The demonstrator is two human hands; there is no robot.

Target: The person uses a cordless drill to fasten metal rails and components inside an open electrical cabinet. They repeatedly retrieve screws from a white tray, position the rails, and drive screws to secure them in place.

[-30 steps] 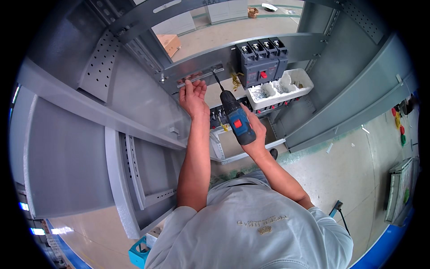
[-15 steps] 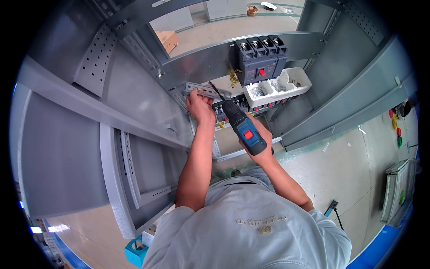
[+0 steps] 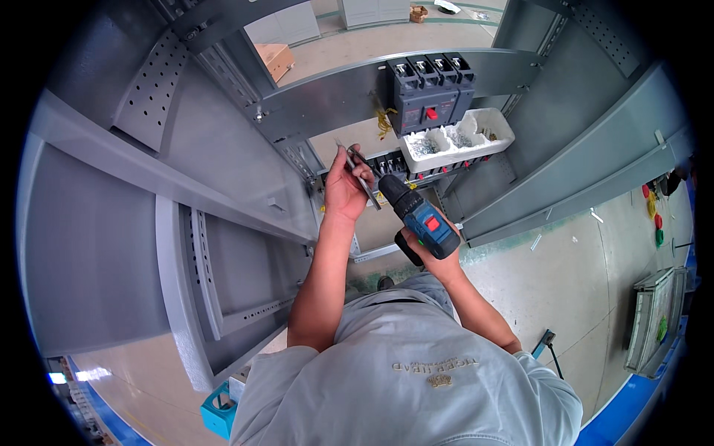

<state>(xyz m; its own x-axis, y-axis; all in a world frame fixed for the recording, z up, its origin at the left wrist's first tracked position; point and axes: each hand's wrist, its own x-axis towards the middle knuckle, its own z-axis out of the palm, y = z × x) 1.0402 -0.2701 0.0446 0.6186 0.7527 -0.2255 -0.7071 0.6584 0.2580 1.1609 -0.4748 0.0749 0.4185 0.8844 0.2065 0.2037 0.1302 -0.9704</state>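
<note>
My left hand (image 3: 345,195) is closed around a short slotted metal rail (image 3: 373,198), now tilted nearly edge-on. In my right hand (image 3: 444,264) is a blue and black cordless drill (image 3: 425,220) with a red patch on its housing. Its chuck points up and left toward the rail, and the slim bit comes close to my left fingers. Whether the bit touches the rail I cannot tell. Beyond the drill, a dark grey circuit breaker (image 3: 425,104) with a red toggle is on the cabinet's crossbar (image 3: 327,100).
Below the breaker, a white foam tray (image 3: 413,162) holds small metal hardware in compartments. More breakers (image 3: 388,163) with red toggles sit lower. Grey cabinet walls (image 3: 245,149) flank both sides. A teal box (image 3: 217,412) stands at lower left, a crate (image 3: 654,323) at far right.
The rail has turned from showing its slotted face to nearly edge-on, and my left hand has rotated with it. The drill has shifted slightly right and down.
</note>
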